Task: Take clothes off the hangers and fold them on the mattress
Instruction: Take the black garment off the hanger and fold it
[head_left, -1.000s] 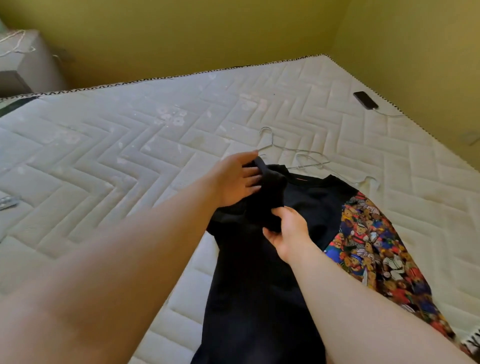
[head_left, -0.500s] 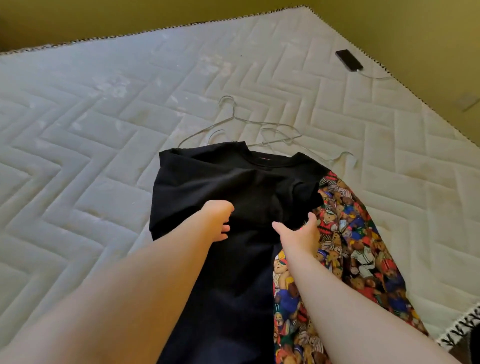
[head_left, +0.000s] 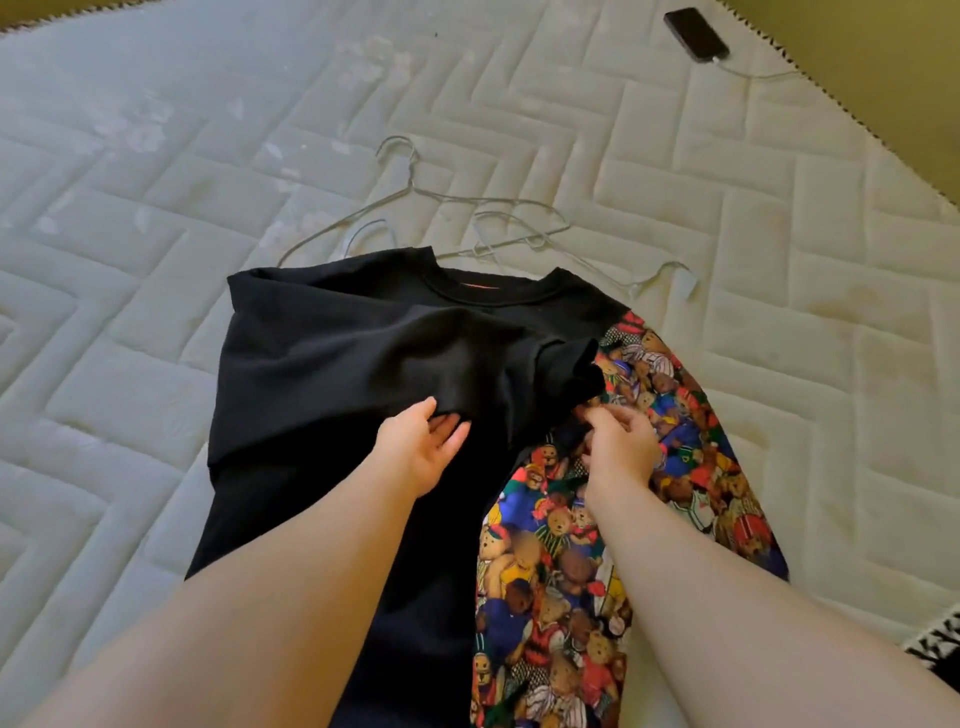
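**Item: black shirt** (head_left: 337, 364). It lies flat on the mattress (head_left: 156, 312). The collar (head_left: 488, 296) points away from the person and the hem runs toward them and out of view, so the long axis goes straight out from the body. The sleeve on the person's left (head_left: 415, 358) is folded in across the chest. The sleeve on the right (head_left: 576, 369) is bunched at the shirt's edge.

**Item: left hand** (head_left: 421, 452). It rests at the lower edge of the folded-in sleeve and touches it. The fingers (head_left: 454, 434) are loosely straight, and no firm grip shows.

**Item: right hand** (head_left: 621, 447). It sits at the shirt's right edge, just short of the bunched sleeve. The fingers (head_left: 602, 413) are curled and pinch black cloth.

**Item: bear-print garment** (head_left: 571, 571). It lies spread under the shirt and shows along the shirt's right side.

**Item: wire hangers** (head_left: 467, 202). They are bare and lie on the mattress just beyond the collar, which partly covers them.

**Item: phone** (head_left: 696, 34). It sits with its cable (head_left: 753, 75) near the far right edge, well apart from the clothes.

**Assessment.** The shirt is off its hanger and the fold appears half made. The coming move turns on the bunched sleeve, which lies just ahead of the right fingers and across the shirt's long axis. The right hand is the nearer one. The sleeve would likely be carried leftward over the chest while the left hand steadies the first fold.
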